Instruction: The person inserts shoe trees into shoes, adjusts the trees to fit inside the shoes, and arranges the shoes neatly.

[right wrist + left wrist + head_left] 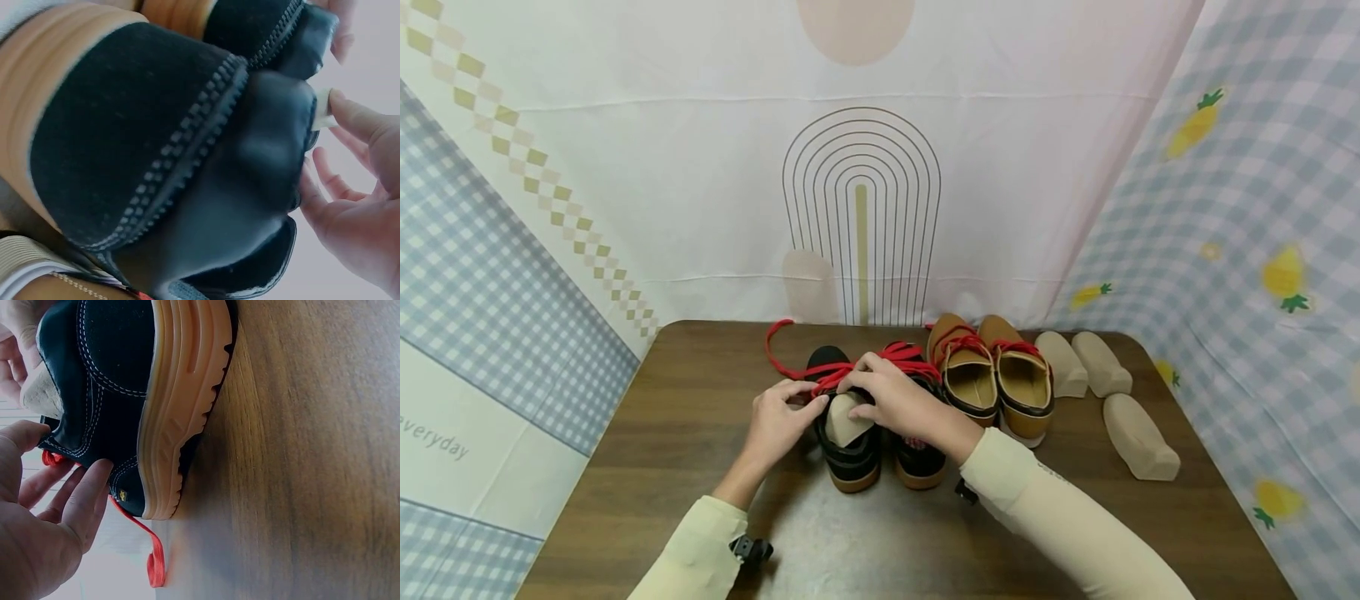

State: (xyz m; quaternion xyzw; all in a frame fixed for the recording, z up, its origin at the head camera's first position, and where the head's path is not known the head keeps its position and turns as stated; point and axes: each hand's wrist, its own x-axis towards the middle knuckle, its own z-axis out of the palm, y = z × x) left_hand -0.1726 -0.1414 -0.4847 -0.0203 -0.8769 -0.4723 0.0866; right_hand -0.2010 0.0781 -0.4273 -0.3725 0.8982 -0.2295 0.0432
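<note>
A black shoe with red laces [848,461] stands on the table with a beige shoe tree [844,425] in its opening. At the left rim of this shoe, my left hand [781,419] pinches the edge near the laces; the left wrist view shows the thumb [28,434] on that edge and the fingers along the outer side. My right hand [891,396] reaches over from the right, its curled fingers and thumb holding the shoe tree, whose pale end [323,111] touches the thumb in the right wrist view. Part of the shoe tree is hidden inside the shoe.
Beside it stands the second black shoe [920,467], partly under my right forearm. Two tan shoes with red laces [970,387] [1025,383] stand farther right. Three more beige shoe trees [1141,437] lie at the table's right side. A loose red lace [772,354] trails toward the back edge.
</note>
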